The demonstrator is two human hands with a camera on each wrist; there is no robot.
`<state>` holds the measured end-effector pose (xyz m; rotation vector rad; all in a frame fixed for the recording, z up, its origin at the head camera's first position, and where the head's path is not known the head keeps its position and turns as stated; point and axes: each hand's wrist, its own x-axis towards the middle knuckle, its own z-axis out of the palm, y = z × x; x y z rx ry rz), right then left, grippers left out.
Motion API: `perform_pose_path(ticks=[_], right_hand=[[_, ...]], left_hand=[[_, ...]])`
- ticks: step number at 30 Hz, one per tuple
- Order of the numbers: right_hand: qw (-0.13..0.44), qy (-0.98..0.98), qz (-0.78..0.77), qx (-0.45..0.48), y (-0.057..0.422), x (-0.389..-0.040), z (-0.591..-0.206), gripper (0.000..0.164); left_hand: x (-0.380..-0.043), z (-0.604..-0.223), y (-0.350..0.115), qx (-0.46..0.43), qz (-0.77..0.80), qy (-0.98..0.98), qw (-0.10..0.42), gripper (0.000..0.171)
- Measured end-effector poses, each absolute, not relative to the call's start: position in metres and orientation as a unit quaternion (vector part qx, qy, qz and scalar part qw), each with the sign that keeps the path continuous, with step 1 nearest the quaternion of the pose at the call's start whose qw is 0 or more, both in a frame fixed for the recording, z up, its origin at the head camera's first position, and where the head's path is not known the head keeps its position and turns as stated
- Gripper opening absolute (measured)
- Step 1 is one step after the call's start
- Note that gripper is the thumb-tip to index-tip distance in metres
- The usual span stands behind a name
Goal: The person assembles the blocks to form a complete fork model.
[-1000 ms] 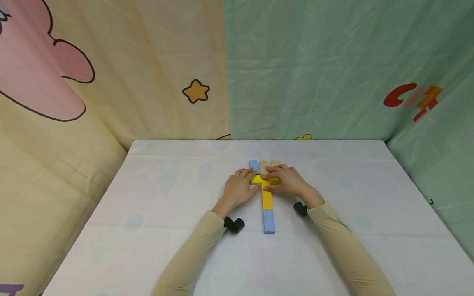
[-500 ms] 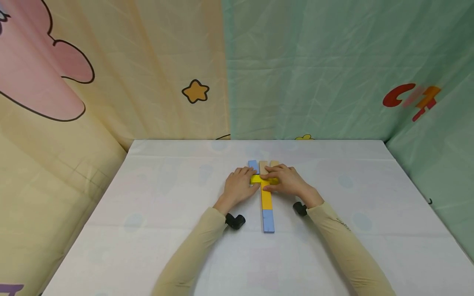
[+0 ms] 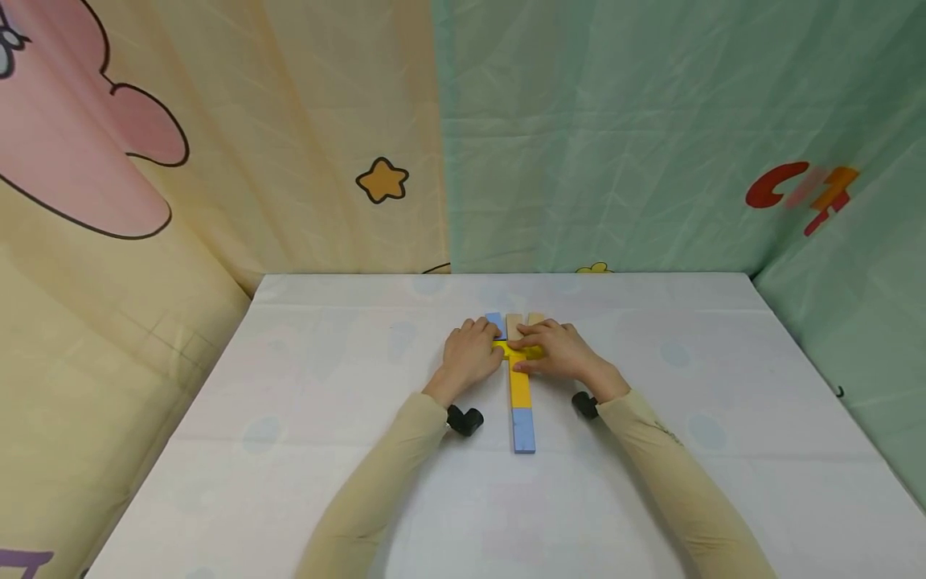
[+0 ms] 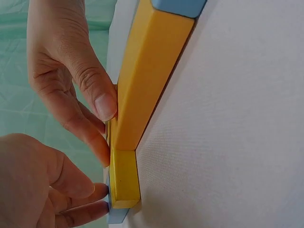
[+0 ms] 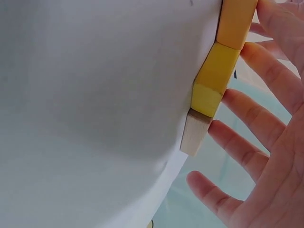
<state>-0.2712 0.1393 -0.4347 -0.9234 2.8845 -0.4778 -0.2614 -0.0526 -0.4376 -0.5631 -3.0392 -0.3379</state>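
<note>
Wooden blocks lie joined end to end and side to side on the white tabletop. A blue block and an orange block form a stem that meets a yellow block set crosswise. Beyond it stand another blue block and two plain wood blocks. With its fingertips my left hand touches the far blue block, its thumb beside the yellow block's left end. My right hand is spread, fingertips resting on the tops of the orange, yellow and right plain blocks.
A white cloth covers the table, its far edge meeting a printed curtain. Black wrist cameras hang under both wrists, close above the cloth on either side of the stem.
My left hand has shifted slightly forward and to the right, its thumb now covering the yellow block's left end in the head view. My right hand stays almost still, and the blocks keep their arrangement.
</note>
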Motion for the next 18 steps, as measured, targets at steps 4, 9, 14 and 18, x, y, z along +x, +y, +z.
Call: perform_pose_path(ticks=[4, 9, 14, 18], right_hand=[[0.039, 0.94, -0.155, -0.302, 0.1368, -0.2733, -0.4347, 0.05], [0.042, 0.94, -0.153, -0.302, 0.1354, -0.2741, -0.434, 0.05], [0.041, 0.94, -0.149, -0.304, 0.135, -0.2723, -0.4316, 0.05], [0.035, 0.94, -0.15, -0.306, 0.1354, -0.2711, -0.4299, 0.049]], left_hand=[[-0.2615, -0.4362, -0.052, -0.174, -0.1, -0.98, 0.008, 0.033], [-0.2599, -0.4358, -0.0507, -0.171, -0.099, -0.98, 0.009, 0.033], [-0.2606, -0.437, -0.0512, -0.167, -0.11, -0.98, 0.002, 0.032], [-0.2624, -0.4381, -0.0534, -0.166, -0.144, -0.976, 0.001, 0.031]])
